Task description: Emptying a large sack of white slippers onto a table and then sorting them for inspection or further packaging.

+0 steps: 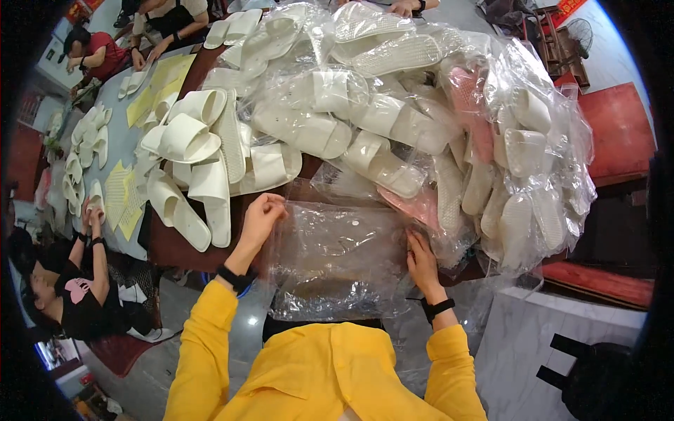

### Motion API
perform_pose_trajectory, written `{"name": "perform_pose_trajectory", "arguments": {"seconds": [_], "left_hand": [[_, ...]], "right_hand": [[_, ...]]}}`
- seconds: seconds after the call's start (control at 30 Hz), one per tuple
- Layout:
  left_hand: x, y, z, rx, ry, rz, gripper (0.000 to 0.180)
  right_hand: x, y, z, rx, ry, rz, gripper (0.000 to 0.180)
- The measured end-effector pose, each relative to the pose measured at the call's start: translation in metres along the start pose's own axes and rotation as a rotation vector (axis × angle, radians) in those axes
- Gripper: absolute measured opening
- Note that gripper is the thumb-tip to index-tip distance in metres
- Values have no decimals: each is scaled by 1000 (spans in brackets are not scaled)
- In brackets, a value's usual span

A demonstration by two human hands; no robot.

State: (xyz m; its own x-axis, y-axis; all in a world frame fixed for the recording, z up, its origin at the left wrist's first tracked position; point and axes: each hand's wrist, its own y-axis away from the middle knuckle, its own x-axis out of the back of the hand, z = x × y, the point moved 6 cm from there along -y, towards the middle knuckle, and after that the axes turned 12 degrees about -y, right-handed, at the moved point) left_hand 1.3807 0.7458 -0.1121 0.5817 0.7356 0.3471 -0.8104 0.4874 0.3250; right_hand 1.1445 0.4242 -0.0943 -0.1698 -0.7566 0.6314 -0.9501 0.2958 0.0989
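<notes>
In the head view, marks on the yellow sheets (125, 200) are too small to read. One clear, crinkled bag (340, 245) spreads between your separated hands: your left hand (261, 217) pinches its far-left corner; your right hand (423, 263) meets its right edge, grip unclear. Beyond lie many white slippers (188, 144), at least two pink ones (469, 105).

- Clear plastic bag (337, 242): one, wide, wrinkled, glossy; spread flattish, nearest the front.
- Loose slippers (188, 142): white, broad single strap, open toe; heaped left of and behind the bag, several overlapping.
- Bagged slippers (302, 128): mostly white, some pink; in clear wrapping, piled behind and to the right.
</notes>
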Motion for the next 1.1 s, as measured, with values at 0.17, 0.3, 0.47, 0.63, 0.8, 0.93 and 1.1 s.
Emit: {"name": "perform_pose_trajectory", "arguments": {"seconds": [0.17,0.3,0.47,0.63,0.8,0.93,1.1], "left_hand": [[10,-18,-30,135,-98,213,13],[25,10,26,-121,-405,607,16],[-56,73,112,-652,-698,35,46],[-114,83,41,-611,-1100,-297,98],[-119,78,27,-609,-1187,-374,115],[-120,73,23,-629,-1300,-330,112],[-106,76,16,-517,-1265,-256,112]], "right_hand": [[-5,0,7,31,33,-10,60],[2,0,14,-46,40,15,61],[1,5,22,-21,137,31,60],[1,10,-4,-97,78,-14,68],[-17,63,-75,257,325,-344,81],[-46,86,6,152,519,-350,77],[-41,79,3,164,539,-334,79]]}}
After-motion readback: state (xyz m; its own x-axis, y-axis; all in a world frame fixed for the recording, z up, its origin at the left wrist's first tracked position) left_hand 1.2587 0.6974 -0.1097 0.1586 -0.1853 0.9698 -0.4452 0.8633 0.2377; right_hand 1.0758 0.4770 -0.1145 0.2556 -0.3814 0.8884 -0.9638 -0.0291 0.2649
